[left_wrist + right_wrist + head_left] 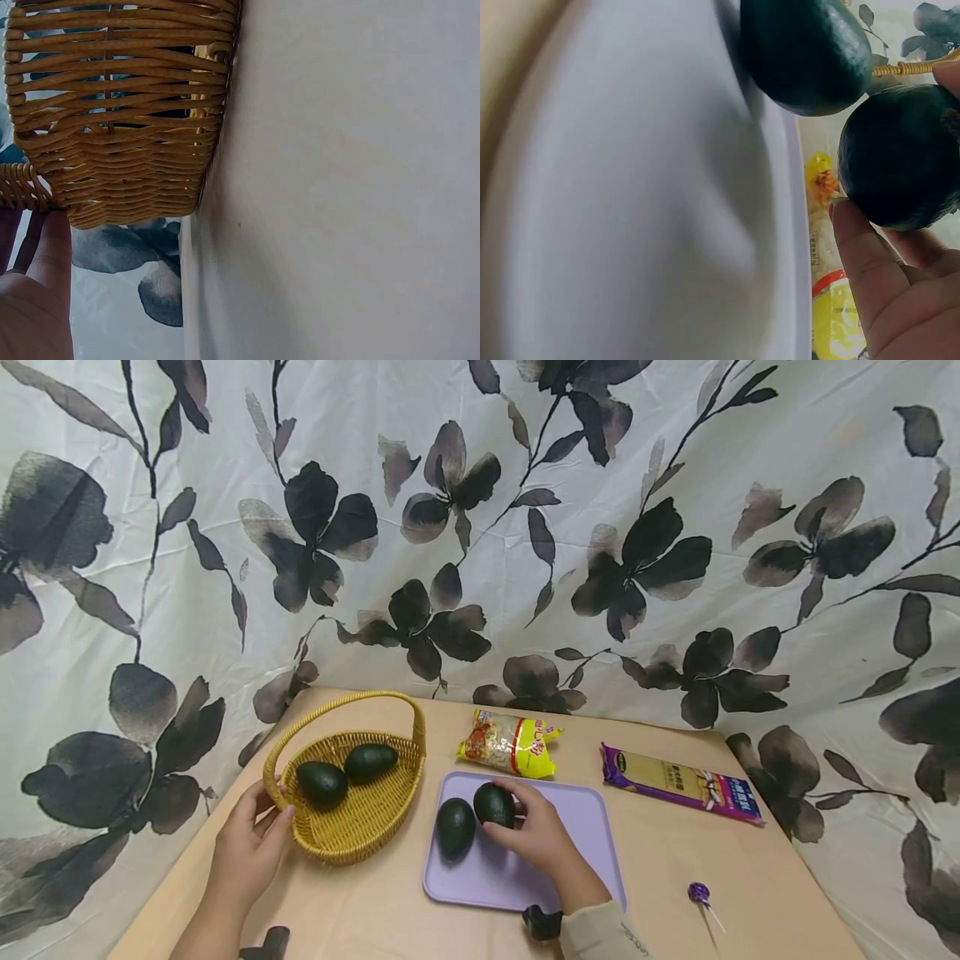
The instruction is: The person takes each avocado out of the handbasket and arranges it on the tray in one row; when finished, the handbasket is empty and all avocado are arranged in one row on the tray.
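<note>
My right hand (534, 831) holds a dark green avocado (493, 806) over the lilac tray (570, 885), thumb on the near side and fingers on the far side. Just left of it, a second avocado (455, 828) lies on the tray. At the left, my left hand (251, 847) grips the yellow wicker basket (360, 839) where the handle meets the rim. Inside the basket lie two more avocados, one to the left (322, 784) and one to the right (371, 763). The left wrist view shows fingertips against the woven basket side (127, 150).
Behind the tray lies a yellow food packet (510, 743). To the right is a long purple packet (681, 782), and nearer me a purple-wrapped lollipop (699, 893). A floral cloth (525, 568) hangs behind the table. The basket's tall handle (352, 696) arches above its rim.
</note>
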Available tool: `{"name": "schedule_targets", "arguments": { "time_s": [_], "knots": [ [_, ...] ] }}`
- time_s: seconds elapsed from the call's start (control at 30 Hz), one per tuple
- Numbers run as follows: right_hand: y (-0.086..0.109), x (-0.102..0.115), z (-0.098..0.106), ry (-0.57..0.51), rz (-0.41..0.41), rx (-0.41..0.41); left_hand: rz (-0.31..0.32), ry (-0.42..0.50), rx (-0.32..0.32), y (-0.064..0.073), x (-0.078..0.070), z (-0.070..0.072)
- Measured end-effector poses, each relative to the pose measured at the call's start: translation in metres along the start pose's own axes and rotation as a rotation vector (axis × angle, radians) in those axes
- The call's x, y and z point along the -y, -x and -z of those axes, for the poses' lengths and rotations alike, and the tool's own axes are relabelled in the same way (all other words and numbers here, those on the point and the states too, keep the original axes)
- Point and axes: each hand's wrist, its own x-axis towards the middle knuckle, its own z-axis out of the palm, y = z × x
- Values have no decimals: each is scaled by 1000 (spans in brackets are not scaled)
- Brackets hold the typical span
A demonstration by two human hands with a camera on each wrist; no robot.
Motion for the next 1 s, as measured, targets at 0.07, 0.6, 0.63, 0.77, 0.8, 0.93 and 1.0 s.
{"name": "schedule_targets", "arguments": {
  "time_s": [0.07,0.6,0.63,0.77,0.8,0.93,1.0],
  "knots": [
    [1,-3,0,6,-1,-2,0,-1,1,-1,0,0],
    [11,-17,-8,51,-29,37,-9,8,4,0,0,1],
    [11,-18,-8,58,-31,36,-8,10,5,0,0,1],
    [12,-19,-9,95,-25,32,-5,15,10,0,-2,1],
    [12,-19,-9,105,-19,34,-3,13,9,-1,-1,1],
    [12,-20,-9,127,5,45,-9,12,2,0,0,0],
    [12,-20,-10,133,12,49,-16,10,-3,-1,0,0]
  ]
}}
